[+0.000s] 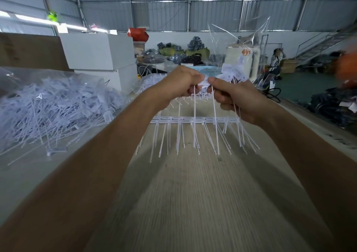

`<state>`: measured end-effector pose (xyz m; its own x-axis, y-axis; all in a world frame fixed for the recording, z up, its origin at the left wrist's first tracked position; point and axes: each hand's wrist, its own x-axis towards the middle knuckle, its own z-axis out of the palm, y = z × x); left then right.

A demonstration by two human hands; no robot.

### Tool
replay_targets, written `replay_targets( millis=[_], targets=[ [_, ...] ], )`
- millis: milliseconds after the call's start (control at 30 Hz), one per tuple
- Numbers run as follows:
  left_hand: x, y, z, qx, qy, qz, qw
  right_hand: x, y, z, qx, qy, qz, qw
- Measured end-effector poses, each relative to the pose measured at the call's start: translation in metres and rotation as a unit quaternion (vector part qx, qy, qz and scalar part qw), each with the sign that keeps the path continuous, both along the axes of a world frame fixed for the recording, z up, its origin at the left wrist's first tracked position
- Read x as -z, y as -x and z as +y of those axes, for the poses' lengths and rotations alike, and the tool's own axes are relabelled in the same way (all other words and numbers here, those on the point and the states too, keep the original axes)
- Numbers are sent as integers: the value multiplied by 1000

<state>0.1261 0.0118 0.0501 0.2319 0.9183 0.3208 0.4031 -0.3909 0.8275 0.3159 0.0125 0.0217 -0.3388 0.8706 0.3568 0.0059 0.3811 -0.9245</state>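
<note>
Both my hands are raised above a pale wooden table point(193, 203). My left hand point(177, 85) and my right hand point(235, 99) pinch the top of a strip of white plastic ties point(195, 120) between thumb and fingers. The strip is a row of thin ties joined by a crossbar, with long tails hanging down toward the table. A clear plastic bag point(243, 58) holding more white ties stands just behind my right hand.
A large heap of loose white ties point(54, 109) on clear plastic fills the table's left side. White boxes point(98, 53) stand behind it. Bags and goods point(185, 53) are piled at the far wall. A person point(276, 62) sits at far right near a staircase.
</note>
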Motion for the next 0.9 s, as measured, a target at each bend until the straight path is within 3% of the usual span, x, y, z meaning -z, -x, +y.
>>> replay_targets(
  millis=[100,267,400,500,600,700,800,900],
  targets=[
    [0,-2,3,32,87,-69,993,-5,2,-5,15,-73,-62,995],
    [3,1,3,99,205,-110,968,-14,2,-12,57,-181,-164,968],
    [3,12,7,131,218,-85,963,-9,11,-15,52,-185,-158,969],
    [6,27,9,185,256,-44,948,-13,7,-12,162,-225,-218,936],
    [7,35,9,103,155,12,983,-18,1,-7,212,-204,-176,939],
    [1,34,6,58,6,56,997,-3,16,-3,179,-67,-103,976],
    [-3,33,-1,80,-19,108,991,5,19,-1,90,47,-50,994],
    [-3,29,-4,86,-2,95,992,2,7,-1,5,65,-48,997]
  ],
)
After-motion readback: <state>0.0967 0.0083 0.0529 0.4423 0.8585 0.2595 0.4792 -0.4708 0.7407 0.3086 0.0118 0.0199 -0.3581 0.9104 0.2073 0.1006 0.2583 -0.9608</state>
